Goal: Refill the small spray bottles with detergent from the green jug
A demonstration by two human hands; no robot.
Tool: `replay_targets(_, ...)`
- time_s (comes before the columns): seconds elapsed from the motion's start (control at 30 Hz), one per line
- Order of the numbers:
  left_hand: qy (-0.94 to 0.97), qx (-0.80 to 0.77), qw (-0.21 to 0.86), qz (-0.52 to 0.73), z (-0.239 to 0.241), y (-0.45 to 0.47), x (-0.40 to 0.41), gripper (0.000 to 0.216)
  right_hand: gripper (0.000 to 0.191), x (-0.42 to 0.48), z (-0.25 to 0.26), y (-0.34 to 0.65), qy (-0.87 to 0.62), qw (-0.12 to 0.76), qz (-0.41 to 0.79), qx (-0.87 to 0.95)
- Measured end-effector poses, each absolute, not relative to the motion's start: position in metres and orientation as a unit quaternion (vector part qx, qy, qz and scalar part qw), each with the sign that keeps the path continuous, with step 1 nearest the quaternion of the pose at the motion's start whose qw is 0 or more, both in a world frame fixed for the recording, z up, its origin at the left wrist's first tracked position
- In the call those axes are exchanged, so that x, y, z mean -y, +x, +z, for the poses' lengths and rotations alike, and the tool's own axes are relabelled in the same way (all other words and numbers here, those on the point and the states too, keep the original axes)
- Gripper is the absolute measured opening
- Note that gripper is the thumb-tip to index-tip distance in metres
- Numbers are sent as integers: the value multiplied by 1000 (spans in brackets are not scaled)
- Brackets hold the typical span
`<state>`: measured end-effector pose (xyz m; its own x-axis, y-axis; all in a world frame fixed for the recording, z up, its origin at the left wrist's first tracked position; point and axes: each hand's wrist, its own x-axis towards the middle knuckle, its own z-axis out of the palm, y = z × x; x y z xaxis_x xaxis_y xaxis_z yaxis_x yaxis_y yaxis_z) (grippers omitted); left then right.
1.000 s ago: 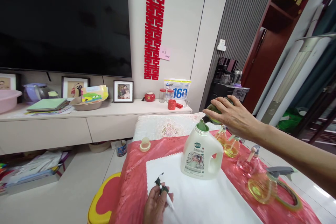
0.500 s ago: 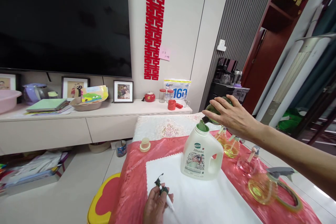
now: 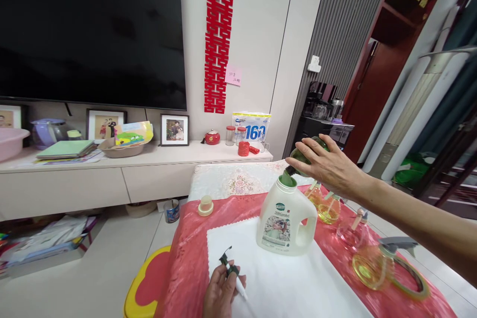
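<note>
My right hand (image 3: 328, 164) is wrapped round a small green glass bottle (image 3: 302, 155), tipped so its neck points down into the green mouth of a cream plastic jug (image 3: 285, 218). The jug stands upright on a white cloth (image 3: 276, 283). At the bottom edge my left hand (image 3: 221, 293) is closed on a green pump head (image 3: 233, 276) with its white tube resting on the cloth. The jug's cream cap (image 3: 205, 205) lies apart on the red tablecloth (image 3: 188, 253).
Several small glass bottles with yellow liquid (image 3: 330, 208) and a spray bottle (image 3: 383, 261) lie right of the jug. A yellow and red stool (image 3: 147, 283) stands at the table's left. A low cabinet (image 3: 112, 169) with photo frames and a large dark screen (image 3: 93, 30) fill the back.
My right hand and the green bottle have shifted very slightly left and down over the jug's mouth. The left hand has stayed put.
</note>
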<state>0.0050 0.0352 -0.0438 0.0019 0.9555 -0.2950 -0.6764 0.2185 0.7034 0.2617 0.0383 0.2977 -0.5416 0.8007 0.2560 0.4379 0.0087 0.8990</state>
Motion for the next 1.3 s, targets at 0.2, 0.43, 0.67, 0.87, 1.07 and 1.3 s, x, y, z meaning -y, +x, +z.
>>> replay_targets(0.2, 181, -382, 682, 597, -34, 6, -33, 60, 65, -38, 296, 260, 447, 169, 544, -690)
replay_targets(0.43, 184, -387, 682, 593, -31, 5, -32, 57, 66, -37, 291, 261, 450, 175, 537, -692)
replay_targets(0.67, 183, -378, 688, 592, -43, 4, -36, 59, 73, -34, 282, 261, 496, 159, 509, -685)
replay_targets(0.87, 182, -353, 722, 566, -25, -4, -32, 52, 77, -11, 266, 276, 590, -2, 428, -684)
replay_targets(1.07, 206, -322, 731, 565, -6, -8, -27, 43, 66, 44, 220, 261, 588, -192, 182, -764)
replay_targets(1.3, 186, -317, 740, 564, -7, -11, -28, 47, 77, 96, 117, 221, 630, -230, 12, -742)
